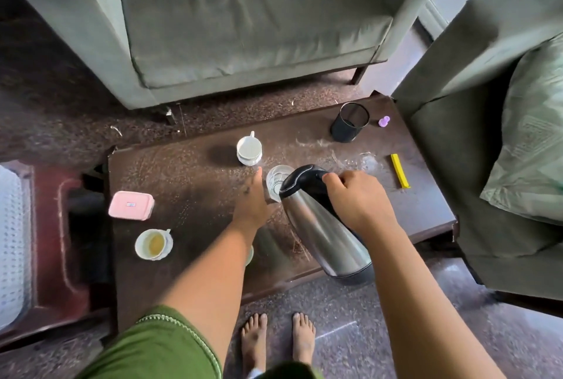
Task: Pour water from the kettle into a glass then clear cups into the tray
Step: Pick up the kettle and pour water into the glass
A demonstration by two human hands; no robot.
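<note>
While the right hand (356, 198) has its fingers clamped on the handle of the kettle (323, 223), the kettle's long axis tips far-left, spout over the glass (275, 180). The left hand (253, 205) steadies the glass, though its grip is hidden. Some water sits in the glass; the near-left cup (153, 244) holds tea dregs, and the far cup (249, 150) looks empty.

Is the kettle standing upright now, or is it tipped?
Tipped. The right hand grips the kettle by its handle, with the black top leaning over the glass and the base raised toward the person.
</note>
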